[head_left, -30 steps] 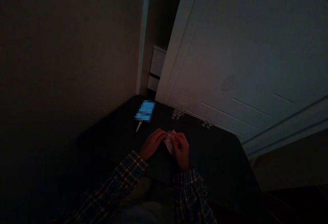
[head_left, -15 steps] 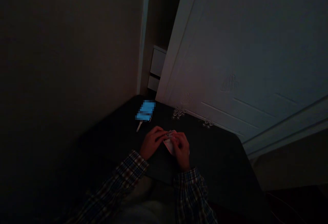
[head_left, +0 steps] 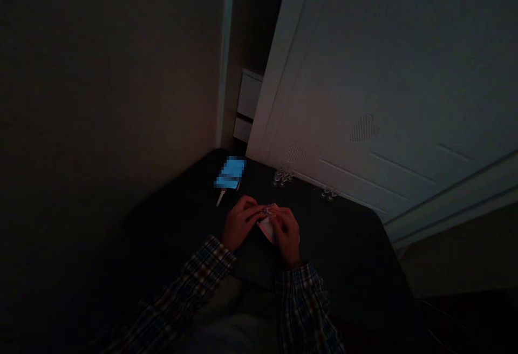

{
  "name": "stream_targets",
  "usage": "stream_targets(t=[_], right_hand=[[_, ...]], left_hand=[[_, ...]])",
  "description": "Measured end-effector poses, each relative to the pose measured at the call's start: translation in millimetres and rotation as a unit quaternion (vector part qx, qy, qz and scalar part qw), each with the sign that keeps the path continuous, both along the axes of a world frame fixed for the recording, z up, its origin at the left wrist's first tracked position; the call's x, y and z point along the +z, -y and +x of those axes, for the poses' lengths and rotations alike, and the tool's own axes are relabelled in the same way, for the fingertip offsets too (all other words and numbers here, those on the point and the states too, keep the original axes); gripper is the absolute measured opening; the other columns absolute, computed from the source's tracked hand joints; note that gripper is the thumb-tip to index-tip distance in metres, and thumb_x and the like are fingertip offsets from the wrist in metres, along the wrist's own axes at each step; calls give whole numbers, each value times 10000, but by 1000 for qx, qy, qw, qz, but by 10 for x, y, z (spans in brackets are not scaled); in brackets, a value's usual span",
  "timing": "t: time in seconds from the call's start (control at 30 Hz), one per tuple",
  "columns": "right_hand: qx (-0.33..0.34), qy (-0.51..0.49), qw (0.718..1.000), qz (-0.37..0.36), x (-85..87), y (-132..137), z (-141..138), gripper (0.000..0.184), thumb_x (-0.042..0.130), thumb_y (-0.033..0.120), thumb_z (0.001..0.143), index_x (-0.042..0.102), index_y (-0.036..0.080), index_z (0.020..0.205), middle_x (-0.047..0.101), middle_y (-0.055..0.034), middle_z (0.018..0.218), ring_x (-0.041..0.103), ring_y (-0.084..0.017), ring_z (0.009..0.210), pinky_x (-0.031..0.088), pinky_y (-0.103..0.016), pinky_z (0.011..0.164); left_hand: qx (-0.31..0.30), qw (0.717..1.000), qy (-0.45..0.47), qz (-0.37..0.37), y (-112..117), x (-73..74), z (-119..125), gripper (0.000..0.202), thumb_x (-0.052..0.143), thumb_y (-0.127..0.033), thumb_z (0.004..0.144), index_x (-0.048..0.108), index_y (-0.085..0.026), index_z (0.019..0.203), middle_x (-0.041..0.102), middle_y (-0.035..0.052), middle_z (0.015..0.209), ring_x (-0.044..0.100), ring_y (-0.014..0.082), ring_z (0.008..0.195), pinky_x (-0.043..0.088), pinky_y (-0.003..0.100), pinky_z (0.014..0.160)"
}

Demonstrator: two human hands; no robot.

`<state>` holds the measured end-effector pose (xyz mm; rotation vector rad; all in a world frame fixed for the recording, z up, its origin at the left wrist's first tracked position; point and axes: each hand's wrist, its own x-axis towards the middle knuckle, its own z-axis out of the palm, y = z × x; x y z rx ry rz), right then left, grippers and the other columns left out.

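In dim light, both my hands meet above the dark table (head_left: 340, 240). My left hand (head_left: 238, 223) is closed, its fingertips pinched at a small shiny piece (head_left: 265, 211) whose exact kind I cannot make out. Under and between my fingers sits a thin pale pinkish sheet (head_left: 267, 229), cloth or paper, with a pointed lower end. My right hand (head_left: 287, 232) is closed on that sheet, thumb and fingers together at its right side. The fingers hide part of both things.
A lit phone (head_left: 231, 173) with a white cable (head_left: 220, 197) lies at the back left. Small round shiny pieces form one cluster (head_left: 282, 176) and a smaller group (head_left: 328, 194) along the back edge. A white panel (head_left: 384, 73) with heart reliefs stands behind; a wall (head_left: 113, 84) rises left.
My hands stay together at the same spot, with slight finger movement. The shiny piece between them shows a little more clearly. The view has shifted slightly.
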<state>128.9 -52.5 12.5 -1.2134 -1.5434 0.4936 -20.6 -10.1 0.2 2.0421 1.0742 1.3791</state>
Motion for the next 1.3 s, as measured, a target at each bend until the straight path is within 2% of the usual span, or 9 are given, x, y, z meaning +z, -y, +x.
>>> stream_targets(t=[0.17, 0.37, 0.63, 0.77, 0.87, 0.93, 1.07, 1.17, 1.3], right_hand=[[-14, -19, 1000, 0, -62, -66, -1, 153, 542, 274, 830, 649, 210, 918, 593, -39, 920, 563, -160, 869, 443, -298, 794], [31, -80, 996, -1, -116, -120, 28, 104, 554, 270, 813, 621, 199, 848, 585, -23, 890, 561, -163, 895, 424, -310, 844], [25, -97, 995, 9, -59, -91, 20, 83, 563, 255, 802, 613, 202, 840, 567, -16, 882, 551, -161, 885, 415, -304, 829], [3, -82, 996, 19, -40, -77, 32, 83, 565, 251, 802, 625, 204, 833, 558, -21, 907, 539, -161, 900, 405, -298, 830], [-13, -80, 996, 24, -57, -76, 58, 79, 571, 249, 799, 628, 203, 829, 551, -24, 918, 534, -162, 899, 403, -295, 822], [-19, -80, 996, 29, -72, -78, 75, 80, 571, 245, 798, 629, 203, 835, 549, -29, 935, 531, -166, 913, 401, -296, 826], [-24, -76, 996, 37, -79, -77, 87, 100, 544, 243, 817, 632, 202, 839, 556, -34, 938, 532, -169, 920, 401, -301, 827], [-28, -66, 997, 37, -61, -67, 76, 96, 549, 242, 814, 633, 202, 838, 565, -33, 935, 537, -168, 915, 402, -299, 824], [-35, -49, 998, 29, -40, -50, 62, 105, 539, 248, 822, 631, 197, 830, 570, -29, 912, 539, -163, 900, 401, -290, 819]], left_hand=[[20, 1000, -16, -12, -3, -7, 15, 194, 512, -235, 834, 655, -237, 966, 472, 30, 984, 551, 162, 873, 487, 325, 810], [9, 999, -29, -12, 5, 6, 24, 168, 532, -266, 827, 653, -225, 936, 475, 30, 951, 545, 164, 868, 479, 307, 791], [6, 999, -32, -38, 40, 86, 23, 161, 572, -304, 793, 637, -217, 912, 527, 30, 929, 548, 166, 826, 474, 290, 743], [-35, 996, 14, -82, 24, 98, 12, 213, 510, -344, 830, 627, -196, 929, 569, 44, 947, 561, 164, 827, 470, 266, 690], [-82, 978, 76, -178, -21, 34, 2, 316, 400, -395, 878, 587, -184, 1021, 609, 43, 878, 564, 132, 673, 446, 237, 561], [-135, 948, 123, -262, -53, -14, -1, 402, 348, -457, 882, 569, -158, 1036, 618, 56, 842, 568, 130, 614, 415, 224, 487], [-233, 882, 181, -368, -86, -47, 1, 424, 422, -494, 843, 563, -131, 1013, 611, 70, 830, 595, 144, 648, 424, 224, 501], [-232, 874, 217, -367, -93, -34, 7, 357, 500, -448, 817, 569, -136, 976, 600, 59, 834, 581, 136, 663, 424, 216, 511], [-212, 897, 235, -309, -105, -23, 12, 276, 537, -380, 804, 587, -144, 938, 591, 40, 803, 553, 136, 706, 428, 213, 532]])
